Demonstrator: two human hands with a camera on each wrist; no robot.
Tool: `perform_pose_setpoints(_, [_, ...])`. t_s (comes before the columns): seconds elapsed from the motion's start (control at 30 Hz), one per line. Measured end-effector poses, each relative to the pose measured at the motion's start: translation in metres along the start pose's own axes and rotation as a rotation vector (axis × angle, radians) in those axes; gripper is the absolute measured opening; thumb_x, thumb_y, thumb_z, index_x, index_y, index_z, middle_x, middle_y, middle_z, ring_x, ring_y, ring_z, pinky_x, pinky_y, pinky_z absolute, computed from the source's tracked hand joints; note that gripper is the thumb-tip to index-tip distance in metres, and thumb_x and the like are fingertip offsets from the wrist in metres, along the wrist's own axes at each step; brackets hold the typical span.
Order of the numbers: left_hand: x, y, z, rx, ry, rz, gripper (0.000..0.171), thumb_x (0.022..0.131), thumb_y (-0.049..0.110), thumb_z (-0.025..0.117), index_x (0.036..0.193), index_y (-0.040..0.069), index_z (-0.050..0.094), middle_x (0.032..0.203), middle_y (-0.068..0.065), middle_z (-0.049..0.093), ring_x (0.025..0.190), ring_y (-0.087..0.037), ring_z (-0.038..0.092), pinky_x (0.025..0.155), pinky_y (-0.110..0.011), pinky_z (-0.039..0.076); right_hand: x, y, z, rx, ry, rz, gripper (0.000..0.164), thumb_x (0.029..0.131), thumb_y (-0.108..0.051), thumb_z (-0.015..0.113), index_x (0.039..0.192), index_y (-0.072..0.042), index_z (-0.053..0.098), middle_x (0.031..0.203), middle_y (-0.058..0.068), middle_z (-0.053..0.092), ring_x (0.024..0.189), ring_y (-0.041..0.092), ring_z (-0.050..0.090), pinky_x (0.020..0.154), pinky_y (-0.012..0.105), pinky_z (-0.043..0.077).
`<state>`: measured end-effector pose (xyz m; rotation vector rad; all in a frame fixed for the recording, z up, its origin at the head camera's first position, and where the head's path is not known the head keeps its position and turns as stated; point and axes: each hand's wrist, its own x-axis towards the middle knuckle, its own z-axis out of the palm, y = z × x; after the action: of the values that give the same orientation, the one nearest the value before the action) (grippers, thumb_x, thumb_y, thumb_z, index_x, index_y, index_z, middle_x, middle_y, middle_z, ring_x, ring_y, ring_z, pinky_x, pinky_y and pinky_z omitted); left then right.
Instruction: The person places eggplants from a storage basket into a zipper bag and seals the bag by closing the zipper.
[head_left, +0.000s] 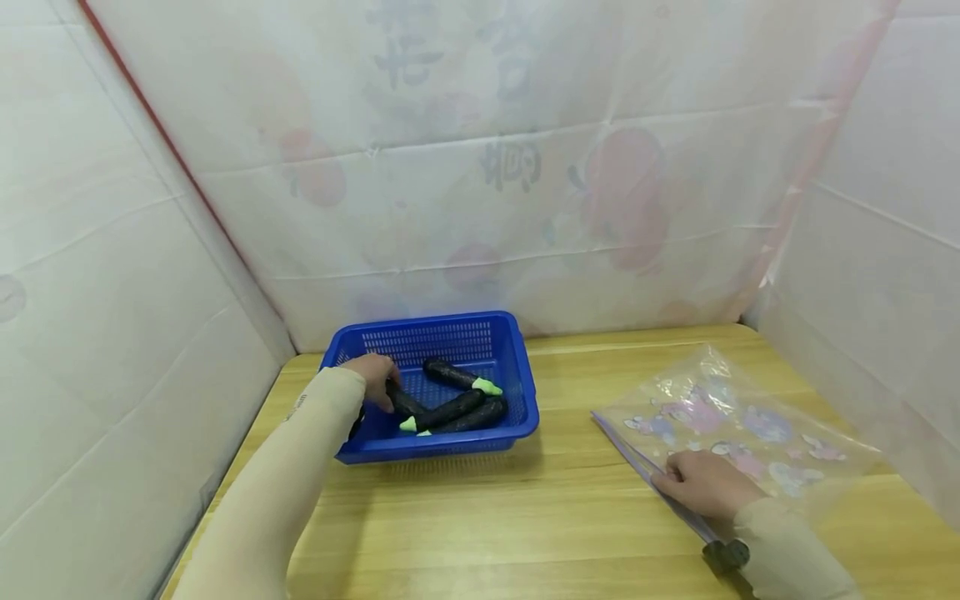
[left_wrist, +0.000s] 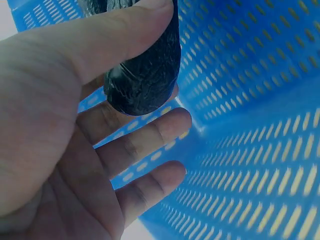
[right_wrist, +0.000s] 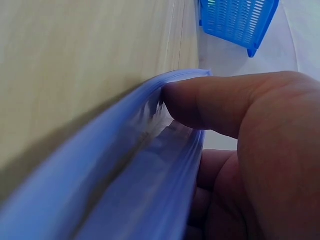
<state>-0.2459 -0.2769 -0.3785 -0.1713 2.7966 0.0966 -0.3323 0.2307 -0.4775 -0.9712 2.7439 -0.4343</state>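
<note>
Inside the blue plastic basket [head_left: 527, 383], my left hand [head_left: 372, 373] grips the end of a dark eggplant [head_left: 406, 404] with a pale green stem end. In the left wrist view the thumb lies over that eggplant [left_wrist: 142, 85], and the lower fingers extend past its rounded tip. Three more eggplants [head_left: 448, 373] lie in the basket beside it. On the right, my right hand [head_left: 705, 483] holds the lilac-edged mouth of a clear printed zip bag [head_left: 701, 408]. The right wrist view has the thumb inside the parted mouth [right_wrist: 145, 130], with the other fingers curled outside.
A wooden table [head_left: 480, 517] carries the basket at the back left and the bag at the right. White printed sheeting [head_left: 480, 208] walls in the back and both sides. A black device [head_left: 725, 556] sits at the right wrist.
</note>
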Motion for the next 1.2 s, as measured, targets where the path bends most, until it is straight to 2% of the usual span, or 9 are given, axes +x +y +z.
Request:
perform_pose_setpoints(0.43, [-0.004,-0.012,-0.008,0.018,0.035,0.018,0.036,0.069,0.033,0.079,0.100,0.019,0.068,0.096,-0.002,0.059,0.080,-0.016,0.054,0.067,-0.036,0.047,0.002,0.002,0.002,0.000,0.007,0.011,0.040,0.087,-0.045,0.055,0.062,-0.015,0.044,0.055,-0.004,0.039,0.049,0.011,0.035,0.049,0.028,0.030])
perform_pose_setpoints(0.87, [-0.016,-0.014,-0.016,0.043,0.089,0.027,0.034,0.072,0.031,0.077,0.101,0.016,0.067,0.095,-0.001,0.060,0.080,-0.016,0.055,0.069,-0.035,0.047,0.004,0.000,0.004,0.005,0.011,0.022,0.040,0.087,-0.044,0.055,0.063,-0.015,0.044,0.055,-0.003,0.039,0.049,0.013,0.036,0.049,0.029,0.030])
perform_pose_setpoints(1.2, [-0.025,-0.019,-0.022,0.018,0.109,0.006,0.047,0.075,0.033,0.074,0.114,0.009,0.063,0.102,-0.007,0.061,0.089,-0.022,0.057,0.075,-0.039,0.047,0.006,-0.001,0.005,-0.007,0.017,0.021,0.038,0.087,-0.041,0.056,0.063,-0.015,0.043,0.055,-0.003,0.038,0.048,0.012,0.035,0.049,0.028,0.030])
